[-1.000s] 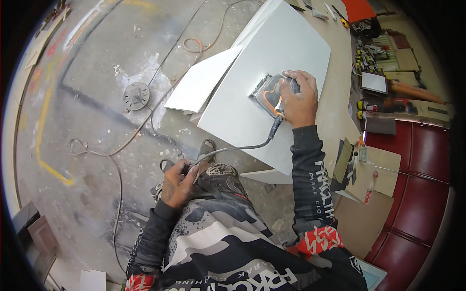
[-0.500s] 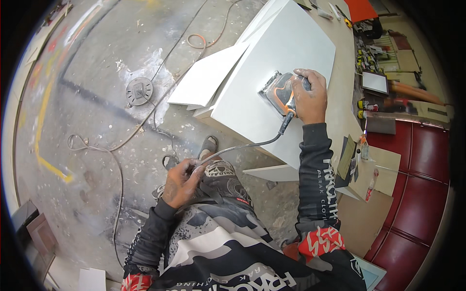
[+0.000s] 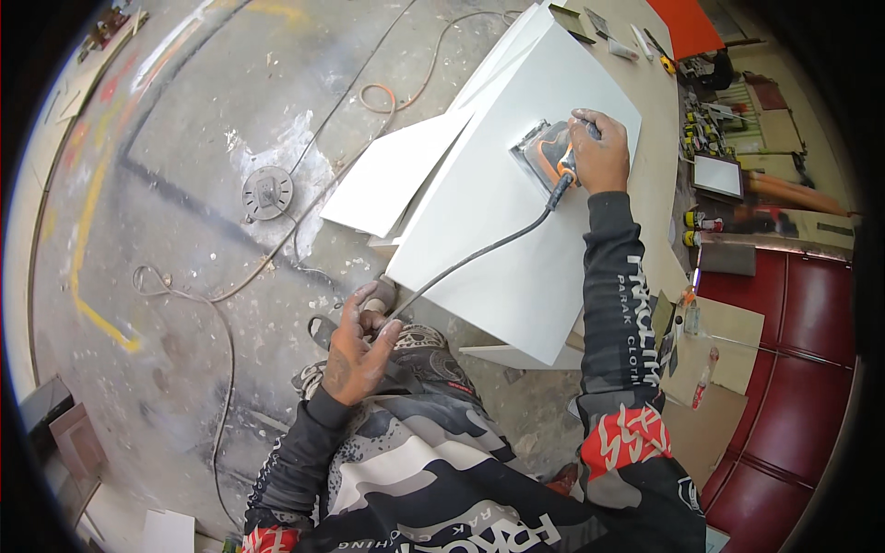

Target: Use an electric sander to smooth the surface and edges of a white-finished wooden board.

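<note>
A white flat panel (image 3: 516,276) lies on the workbench in front of me. My right hand (image 3: 601,152) is wrapped around the top of a black and orange electric sander (image 3: 553,152), whose flat base rests on the panel toward its far part. From the sander's near end a black power cord (image 3: 479,255) runs down to my left hand (image 3: 359,346). That hand is at the near left, off the panel's edge, with the cord running between thumb and curled fingers in a loose hold.
Another white board (image 3: 396,175) leans beside the panel on the left. A round cable reel (image 3: 267,193) stands on the stained concrete floor with loose cords around it. Small tools and a tube (image 3: 622,50) lie at the bench's far end. A dark red padded surface (image 3: 802,323) is at right.
My right hand and the sander have moved a little farther away and to the right on the panel. The left hand has risen slightly, its fingers looser around the cord. The panel appears turned slightly.
</note>
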{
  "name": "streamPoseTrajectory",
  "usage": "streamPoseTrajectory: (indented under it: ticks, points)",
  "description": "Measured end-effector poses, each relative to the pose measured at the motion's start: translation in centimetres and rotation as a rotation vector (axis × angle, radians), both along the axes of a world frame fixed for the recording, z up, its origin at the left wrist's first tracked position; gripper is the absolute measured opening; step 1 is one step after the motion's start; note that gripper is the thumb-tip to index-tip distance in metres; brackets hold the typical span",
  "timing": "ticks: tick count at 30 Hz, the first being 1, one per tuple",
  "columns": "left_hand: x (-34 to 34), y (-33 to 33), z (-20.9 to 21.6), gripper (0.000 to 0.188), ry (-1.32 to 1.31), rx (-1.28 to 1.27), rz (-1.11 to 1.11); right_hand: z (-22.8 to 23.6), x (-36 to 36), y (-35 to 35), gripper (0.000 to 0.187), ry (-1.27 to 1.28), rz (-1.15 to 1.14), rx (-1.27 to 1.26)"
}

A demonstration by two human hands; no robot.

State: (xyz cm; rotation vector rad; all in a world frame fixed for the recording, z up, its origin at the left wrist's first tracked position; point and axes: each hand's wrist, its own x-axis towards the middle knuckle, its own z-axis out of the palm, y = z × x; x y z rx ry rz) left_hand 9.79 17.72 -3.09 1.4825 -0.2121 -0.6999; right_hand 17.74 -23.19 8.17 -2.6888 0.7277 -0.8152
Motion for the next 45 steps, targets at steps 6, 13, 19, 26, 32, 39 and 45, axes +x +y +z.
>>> streamPoseTrajectory:
  ticks: [6,13,19,26,32,39,45]
  points:
    - [-2.9,0.3,-1.3,0.06,0.002,-0.031,0.065,0.1,-0.4,-2.4,0.023,-0.031,-0.045,0.001]
    - [-6.8,1.3,-3.5,0.06,-0.118,0.077,0.053,-1.2,0.8,-6.0,0.029,-0.063,0.009,0.017]
    - [-8.9,1.9,-3.8,0.065,-0.133,0.184,0.08,-2.5,3.2,-9.3,0.035,-0.053,0.035,0.047]
    - [-11.4,3.0,-4.1,0.046,-0.197,0.349,0.198,-3.1,5.4,-16.2,0.038,-0.081,0.069,0.064]
    - [-11.9,0.6,-5.4,0.046,-0.233,0.365,0.183,-4.3,7.9,-21.1,0.041,-0.091,0.126,0.162]
    - [-10.3,-2.5,-5.0,0.043,-0.216,0.408,0.234,-5.5,14.3,-24.9,0.045,-0.026,0.136,0.144]
    - [-8.6,-3.5,-5.4,0.039,-0.195,0.377,0.258,-5.5,18.8,-31.0,0.046,-0.004,0.148,0.101]
